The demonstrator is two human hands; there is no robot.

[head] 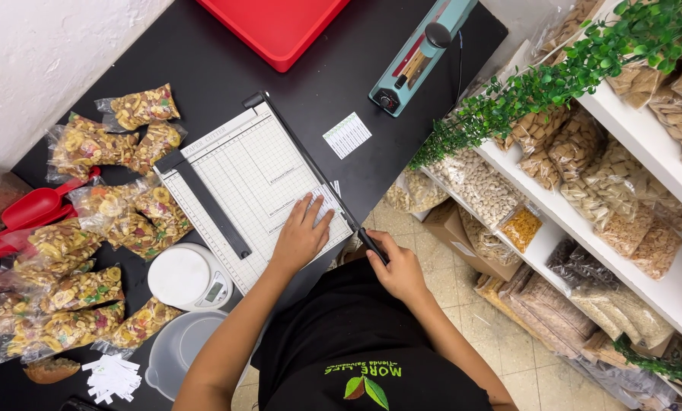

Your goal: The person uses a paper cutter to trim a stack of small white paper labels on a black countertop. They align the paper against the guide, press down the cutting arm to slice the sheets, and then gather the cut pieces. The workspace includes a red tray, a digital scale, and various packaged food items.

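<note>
Head view: small white paper sheet (320, 209) lies at the paper cutter (253, 194) edge, pinned flat under the left hand (301, 236), fingers spread. Light, flimsy, likely to slip (best held near the blade). Right hand (399, 268) is closed around the blade handle (371, 245). Digital scale (190, 277) and snack bags (82, 251) crowd the left side.

This looks like the packing corner of a small food shop. White shelves (645, 144) hold many clear bags of nuts, grains and cereal (600, 183). On the black table (204, 61) lie filled snack bags (90, 144), a small white scale (189, 278), a bag sealer (417, 53), a paper cutter (250, 183), red scoops (29, 213) and a red tray (272, 27).
</note>
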